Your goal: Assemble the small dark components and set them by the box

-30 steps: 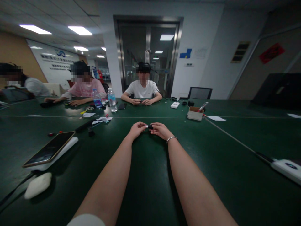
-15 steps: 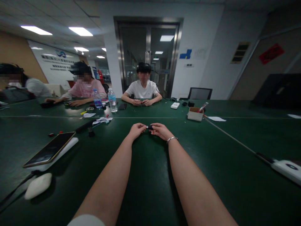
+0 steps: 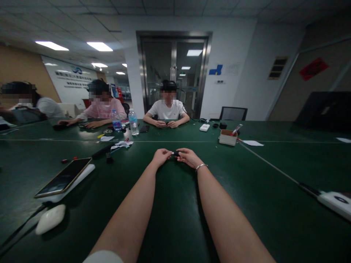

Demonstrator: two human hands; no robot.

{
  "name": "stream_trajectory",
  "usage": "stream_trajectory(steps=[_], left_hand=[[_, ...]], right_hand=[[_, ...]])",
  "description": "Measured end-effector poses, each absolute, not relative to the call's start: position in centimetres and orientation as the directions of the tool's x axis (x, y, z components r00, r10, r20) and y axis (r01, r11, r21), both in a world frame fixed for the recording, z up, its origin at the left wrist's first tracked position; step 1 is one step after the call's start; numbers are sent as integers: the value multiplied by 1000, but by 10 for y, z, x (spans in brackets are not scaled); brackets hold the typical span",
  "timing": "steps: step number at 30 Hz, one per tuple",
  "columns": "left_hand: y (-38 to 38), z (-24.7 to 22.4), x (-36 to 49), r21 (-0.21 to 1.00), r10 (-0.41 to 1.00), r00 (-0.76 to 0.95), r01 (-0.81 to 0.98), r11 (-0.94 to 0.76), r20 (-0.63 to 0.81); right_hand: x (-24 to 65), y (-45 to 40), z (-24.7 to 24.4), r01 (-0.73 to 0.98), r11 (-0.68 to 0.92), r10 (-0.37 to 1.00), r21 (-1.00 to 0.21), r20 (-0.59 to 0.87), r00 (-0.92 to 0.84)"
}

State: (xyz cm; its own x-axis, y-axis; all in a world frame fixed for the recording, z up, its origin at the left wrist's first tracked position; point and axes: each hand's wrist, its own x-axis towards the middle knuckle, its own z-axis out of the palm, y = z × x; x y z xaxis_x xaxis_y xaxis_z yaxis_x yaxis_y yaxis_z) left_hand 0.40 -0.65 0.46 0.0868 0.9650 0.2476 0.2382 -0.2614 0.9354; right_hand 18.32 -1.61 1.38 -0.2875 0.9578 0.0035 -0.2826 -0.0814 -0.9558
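Observation:
Over the green tabletop point(image 3: 175, 197), both hands meet at a small black stick-like piece with a pale end point(image 3: 176, 153); its exact kind is too small to make out. My left hand point(image 3: 161, 157) is closed, its fingertips pinching the pale end. The black end sits between the thumb and fingers of my right hand point(image 3: 189, 157), which is also closed and has a silver bracelet point(image 3: 202, 167) at the wrist. Fingers partly hide the piece.
At left are a phone point(image 3: 64, 178) resting on a white block and a whitish mouse-shaped object point(image 3: 51, 219). Further off are water bottles point(image 3: 134, 122), a small open box point(image 3: 228, 138) and a person point(image 3: 168, 107) across the table. A white device point(image 3: 334, 202) lies at right.
The view has tipped slightly upward, so everything appears lower in the picture. Both hands keep their pinch on the small black piece with little other visible movement.

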Motion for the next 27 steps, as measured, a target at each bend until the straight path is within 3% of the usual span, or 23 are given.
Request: stream_trajectory(steps=[27], left_hand=[[-17, 10, 6, 799, 968, 92, 549, -245, 233]], right_hand=[[184, -22, 14, -244, -47, 946, -969, 36, -323]])
